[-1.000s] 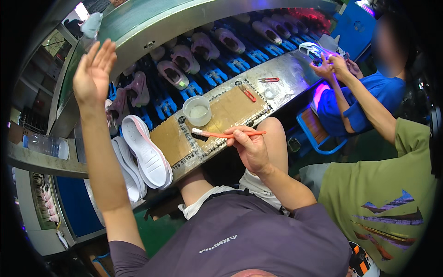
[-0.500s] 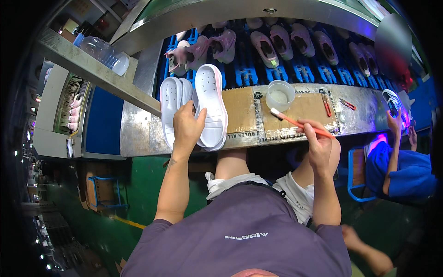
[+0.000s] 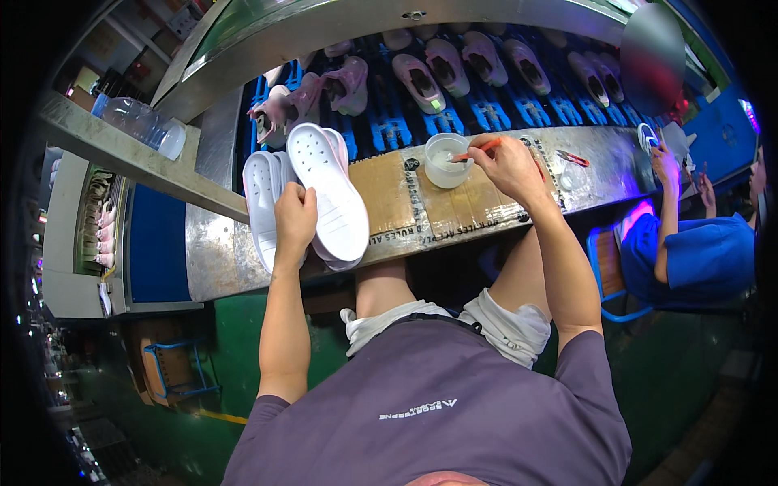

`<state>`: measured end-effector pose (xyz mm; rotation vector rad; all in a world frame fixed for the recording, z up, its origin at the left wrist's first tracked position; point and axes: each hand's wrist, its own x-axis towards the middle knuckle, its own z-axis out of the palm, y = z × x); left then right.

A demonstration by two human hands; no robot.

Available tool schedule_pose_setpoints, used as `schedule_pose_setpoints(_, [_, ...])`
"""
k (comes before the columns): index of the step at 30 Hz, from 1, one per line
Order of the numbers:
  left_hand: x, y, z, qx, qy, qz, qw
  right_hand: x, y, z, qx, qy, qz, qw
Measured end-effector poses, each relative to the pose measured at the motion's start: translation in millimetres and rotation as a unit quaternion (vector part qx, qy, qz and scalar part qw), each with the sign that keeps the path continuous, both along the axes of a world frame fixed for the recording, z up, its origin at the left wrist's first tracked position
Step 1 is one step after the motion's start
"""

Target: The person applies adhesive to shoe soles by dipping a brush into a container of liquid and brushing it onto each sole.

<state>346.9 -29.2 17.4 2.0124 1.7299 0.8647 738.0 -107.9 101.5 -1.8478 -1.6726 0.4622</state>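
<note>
My left hand (image 3: 296,215) is closed on the near-left edge of a white shoe sole (image 3: 331,202), which leans left at its top over other stacked soles. More white soles (image 3: 261,202) lie to the left of that hand. My right hand (image 3: 510,168) pinches the orange handle of a brush (image 3: 474,152). The brush reaches into a translucent plastic cup (image 3: 446,172) of whitish contents, and its bristles are hidden inside. Beneath the cup, a flattened cardboard sheet (image 3: 385,190) covers part of the metal bench.
Pink shoes (image 3: 420,85) sit on blue racks (image 3: 444,123) behind the bench. Small red-handled snips (image 3: 572,158) lie right of the cup. A metal beam (image 3: 154,158) carrying a plastic bottle (image 3: 138,121) crosses at left. A co-worker in blue (image 3: 689,255) sits at right.
My right hand has moved the brush up and left, from over the cardboard into the cup. My left hand has closed tighter, and the top sole has tilted left.
</note>
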Motion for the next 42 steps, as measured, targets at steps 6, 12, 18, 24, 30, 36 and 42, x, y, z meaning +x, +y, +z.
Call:
schedule_pose_setpoints(6, [-34.5, -26.4, 0.9, -0.306, -0.656, -0.055, 0.688, 2.1, -9.6, -0.6, 0.17, 0.036, 0.006, 0.985])
schedule_pose_setpoints(12, [-3.9, -73.2, -7.7, -0.304, -0.853, -0.222, 0.361, -1.6, -13.3, -13.3, 0.091, 0.127, -0.011, 0.988])
schedule_pose_setpoints(18, [9.7, -83.6, 0.9, -0.315, -0.861, -0.225, 0.329, -20.1, -25.5, -8.4, 0.106, 0.305, 0.069, 0.944])
schedule_pose_setpoints(24, [14.9, -78.9, 19.7, -0.343, -0.677, -0.283, 0.586, -53.2, -35.5, 14.4, 0.073, 0.309, 0.245, 0.916])
schedule_pose_setpoints(30, [24.0, -72.2, 30.6, -0.356, -0.6, -0.325, 0.639, -67.9, -21.7, 18.3, 0.161, 0.176, 0.285, 0.929])
schedule_pose_setpoints(36, [10.0, -48.0, 39.9, -0.328, -0.604, -0.314, 0.655, -51.8, -38.6, 28.7, 0.057, 0.184, 0.364, 0.911])
schedule_pose_setpoints(42, [9.7, -35.6, 56.5, -0.288, -0.572, -0.344, 0.687, -48.0, -35.7, 32.3, 0.084, 0.227, 0.337, 0.91])
